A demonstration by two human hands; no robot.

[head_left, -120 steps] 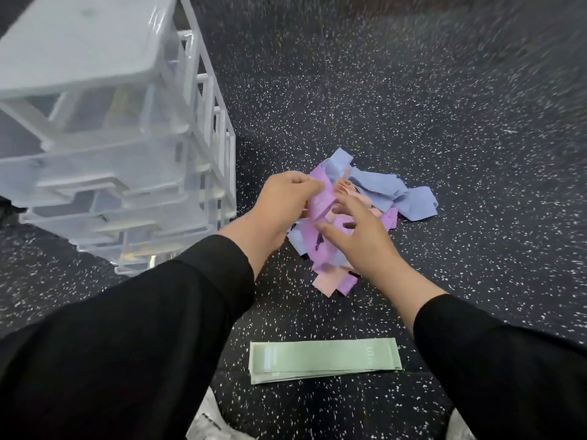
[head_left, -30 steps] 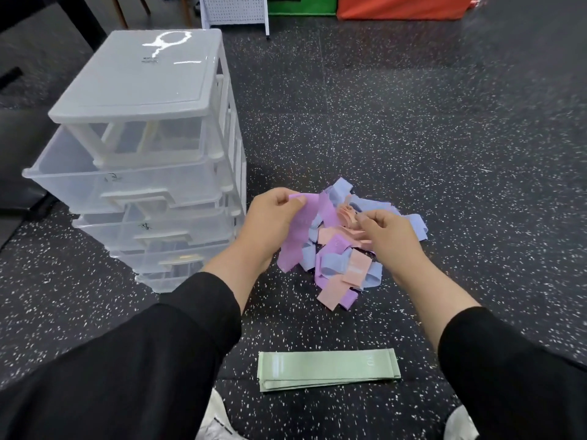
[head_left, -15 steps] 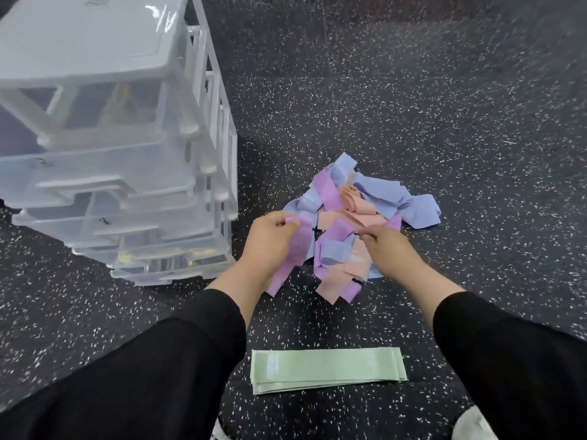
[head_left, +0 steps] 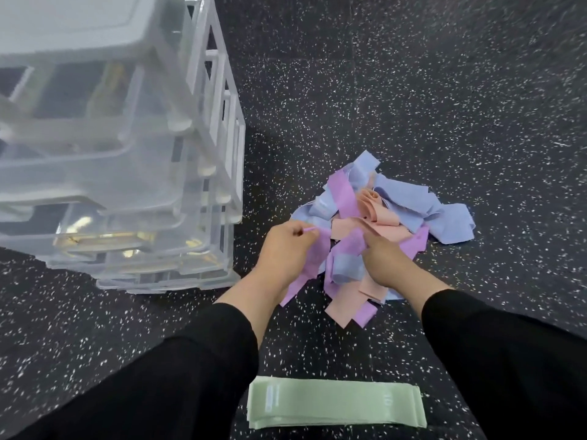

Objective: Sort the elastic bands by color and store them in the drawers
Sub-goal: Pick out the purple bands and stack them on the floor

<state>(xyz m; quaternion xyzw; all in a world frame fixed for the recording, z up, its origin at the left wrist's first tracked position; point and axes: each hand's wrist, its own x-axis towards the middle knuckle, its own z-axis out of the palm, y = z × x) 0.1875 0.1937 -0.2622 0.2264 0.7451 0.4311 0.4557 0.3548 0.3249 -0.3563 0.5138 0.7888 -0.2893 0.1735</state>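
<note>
a person in black sleeves kneels over a tangled pile of elastic bands [head_left: 390, 217] in purple, blue and peach on a speckled dark floor [head_left: 444, 90]. the left hand [head_left: 287, 249] pinches the end of a purple band [head_left: 313, 265] between thumb and fingers, while the right hand [head_left: 386, 260] presses curled fingers into the heap; what it grips cannot be told. a neat stack of green bands [head_left: 336, 403] lies nearer the camera, a clear plastic drawer unit [head_left: 127, 154] left of the pile.

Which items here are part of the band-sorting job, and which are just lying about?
Job: mixed pile of bands; purple band in the left hand; right hand in the pile; green stack; drawer unit.
Lying about: nothing visible.
</note>
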